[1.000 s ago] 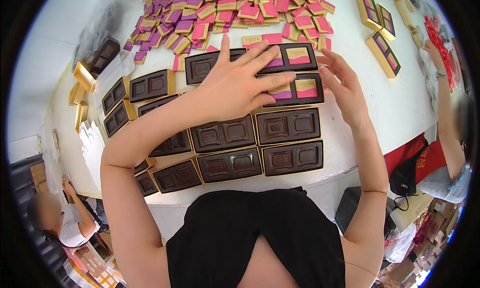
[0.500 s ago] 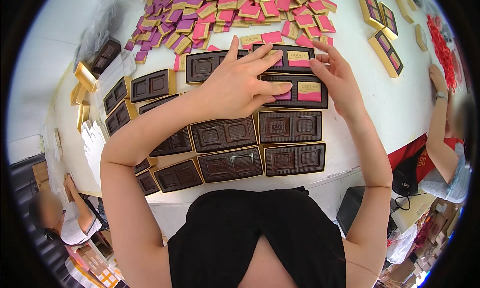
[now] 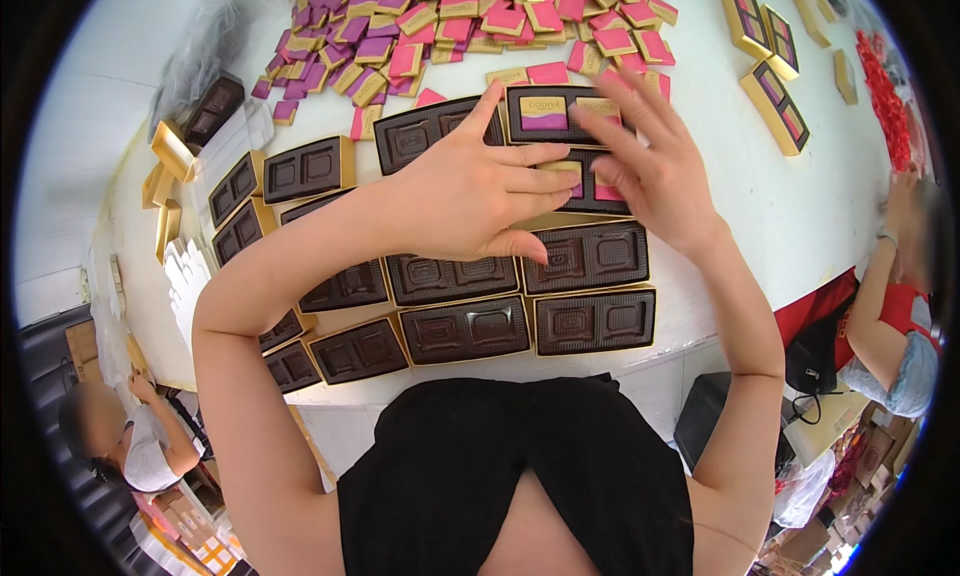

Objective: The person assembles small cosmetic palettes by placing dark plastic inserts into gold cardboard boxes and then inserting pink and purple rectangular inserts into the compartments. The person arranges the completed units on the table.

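Observation:
My left hand [image 3: 470, 191] stretches over the rows of gold boxes with its fingers spread and nothing in it. One fingertip lies against a purple-and-gold wrapped square [image 3: 575, 184] in the second-row box [image 3: 590, 208]. My right hand [image 3: 665, 171], blurred, hovers at the right of the two rightmost far boxes, its fingers apart. A gold-and-purple square [image 3: 543, 114] sits in the left well of the far box [image 3: 545, 137]. Pink-and-gold squares in the right wells are partly hidden by my right fingers. Nearer boxes [image 3: 592, 321] hold brown plastic trays with bare wells.
A heap of pink and purple wrapped squares [image 3: 520, 18] covers the table's far side. Filled boxes [image 3: 775, 106] stand at the far right, beside red shredded filler [image 3: 885, 101]. Bare gold boxes [image 3: 170, 156] lie at the left. Other people [image 3: 150, 436] sit at both sides.
My right hand has moved slightly left across the filled boxes. My left hand has shifted a little nearer to me, its thumb now showing. The person at the right has moved an arm.

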`<state>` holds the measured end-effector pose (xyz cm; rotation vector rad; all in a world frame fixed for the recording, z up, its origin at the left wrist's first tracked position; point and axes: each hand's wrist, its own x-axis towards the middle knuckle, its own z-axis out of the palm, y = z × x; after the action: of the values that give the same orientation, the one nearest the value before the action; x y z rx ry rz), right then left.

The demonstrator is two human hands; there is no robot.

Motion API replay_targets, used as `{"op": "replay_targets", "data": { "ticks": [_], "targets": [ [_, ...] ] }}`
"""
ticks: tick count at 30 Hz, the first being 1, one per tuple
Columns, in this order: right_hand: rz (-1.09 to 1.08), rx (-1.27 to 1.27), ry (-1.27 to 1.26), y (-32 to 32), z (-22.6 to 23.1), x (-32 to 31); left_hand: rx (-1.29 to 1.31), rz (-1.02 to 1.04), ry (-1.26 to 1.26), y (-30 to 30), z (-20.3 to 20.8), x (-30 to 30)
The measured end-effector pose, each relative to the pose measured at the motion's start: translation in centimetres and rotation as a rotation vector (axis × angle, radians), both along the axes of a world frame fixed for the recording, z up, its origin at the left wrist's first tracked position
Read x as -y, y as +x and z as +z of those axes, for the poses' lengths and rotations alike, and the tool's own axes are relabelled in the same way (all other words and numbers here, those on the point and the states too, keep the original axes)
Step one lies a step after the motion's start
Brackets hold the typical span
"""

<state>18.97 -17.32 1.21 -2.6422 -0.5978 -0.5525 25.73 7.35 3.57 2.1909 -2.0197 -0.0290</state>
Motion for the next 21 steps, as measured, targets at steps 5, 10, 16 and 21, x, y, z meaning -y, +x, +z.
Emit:
{"op": "replay_targets", "data": {
  "ticks": [5,10,16,21],
  "targets": [
    [0.167,-0.226,-0.101,-0.4,1.1,2.1,-0.030,0.324,-0.144,2.8,0.1,-1.0],
    [0.097,-0.332,0.009,-2.0,1.2,6.1,-0.015,0.330,-0.008,4.4,-1.1,-3.9],
    [-0.042,-0.383,0.029,-4.2,2.6,10.9,0.258,0.298,-0.182,10.5,-0.6,-3.6],
    [-0.310,-0.126,-0.120,-2.9,3.3,14.7,0.351,0.217,-0.076,12.8,-0.3,-0.3]
  ]
}}
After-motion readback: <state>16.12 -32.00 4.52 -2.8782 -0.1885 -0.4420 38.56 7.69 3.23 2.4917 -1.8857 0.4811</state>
